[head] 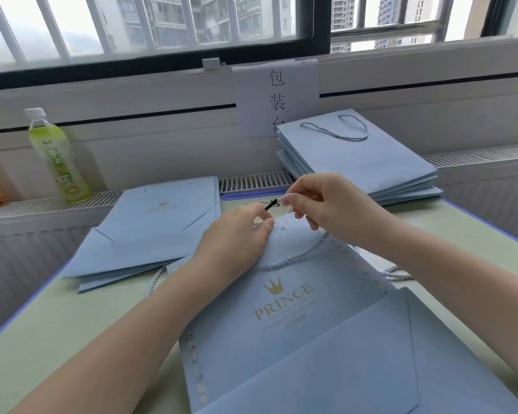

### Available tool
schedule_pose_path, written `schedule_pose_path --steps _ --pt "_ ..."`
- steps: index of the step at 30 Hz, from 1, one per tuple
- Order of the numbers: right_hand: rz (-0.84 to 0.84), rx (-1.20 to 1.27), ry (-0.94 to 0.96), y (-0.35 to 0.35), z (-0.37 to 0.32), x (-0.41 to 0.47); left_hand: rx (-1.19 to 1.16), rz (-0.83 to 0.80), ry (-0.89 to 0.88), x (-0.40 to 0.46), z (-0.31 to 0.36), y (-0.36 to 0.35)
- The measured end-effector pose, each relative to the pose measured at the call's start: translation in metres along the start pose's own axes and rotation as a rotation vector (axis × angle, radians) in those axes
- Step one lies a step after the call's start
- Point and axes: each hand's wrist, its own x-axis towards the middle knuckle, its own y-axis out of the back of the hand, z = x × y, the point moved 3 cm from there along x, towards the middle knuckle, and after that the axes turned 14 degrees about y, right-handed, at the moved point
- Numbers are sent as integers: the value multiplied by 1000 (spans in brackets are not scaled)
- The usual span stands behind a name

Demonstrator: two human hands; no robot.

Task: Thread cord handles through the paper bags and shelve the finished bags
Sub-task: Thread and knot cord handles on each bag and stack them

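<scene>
From the head camera, a pale blue paper bag (281,318) lies flat on the green table (72,330) right in front of the person, gold crown and the word "PRINCE" printed on its face, with smaller gold lettering underneath too blurred to read. The left hand (237,237) rests on the bag's top edge, thumb and forefinger pinching there, while the right hand (326,204) pinches the twisted cord (296,258) near its black tip, held just above the bag; the rest of the cord loops down across the paper. To the left lies a pile of flat bags (156,228) showing the same crown mark. Behind, a stack of finished bags (362,162) with a cord handle on top. A sheet (277,97) on the wall reads "包装台". A green drink bottle (57,156) stands on the sill
</scene>
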Motion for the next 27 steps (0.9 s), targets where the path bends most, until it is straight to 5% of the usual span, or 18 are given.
schedule_pose_path --steps 4,8,15,21,27 --pt "-95 -412 147 -6 -6 -6 50 5 38 1 -3 -5" --pt "-139 -516 163 -11 -5 -8 67 19 54 3 -4 -6" --pt "-184 -362 201 -21 -1 -7 151 40 29 0 -3 -8" --pt "-95 -68 53 -14 4 -5 151 52 30 1 -4 -6" --pt "-100 -96 27 -14 12 -6 156 57 27 2 -5 -6"
